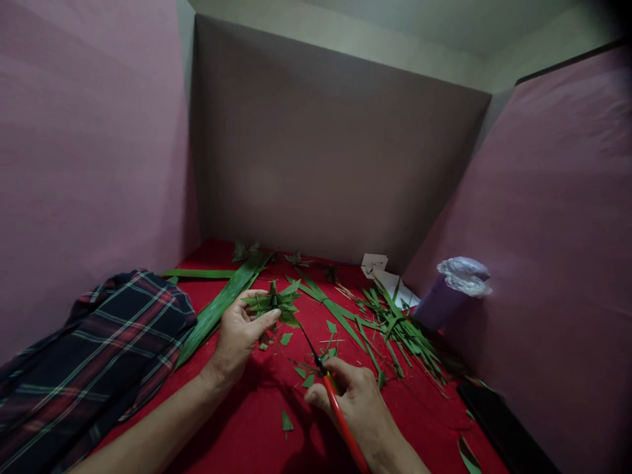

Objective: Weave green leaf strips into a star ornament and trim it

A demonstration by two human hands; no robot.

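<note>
My left hand [241, 332] pinches a folded green leaf flower [272, 301] with pointed tips, thumb in front and fingers behind. In my right hand [353, 392] are scissors [337, 411] with red handles and dark blades. Their blade tips reach up to the lower right edge of the leaf flower; whether they touch it I cannot tell. Small cut leaf pieces [286, 338] lie scattered on the red cloth [237, 421] beneath and between my hands.
Long leaf blades [222, 303] lie at the left beside plaid fabric [143, 316]. A pile of leaf strips [405, 329] lies right, near white paper [392, 289] and a plastic-wrapped purple roll [449, 293]. More leaf flowers [297, 259] sit at the back wall. A dark flat object [503, 428] lies front right.
</note>
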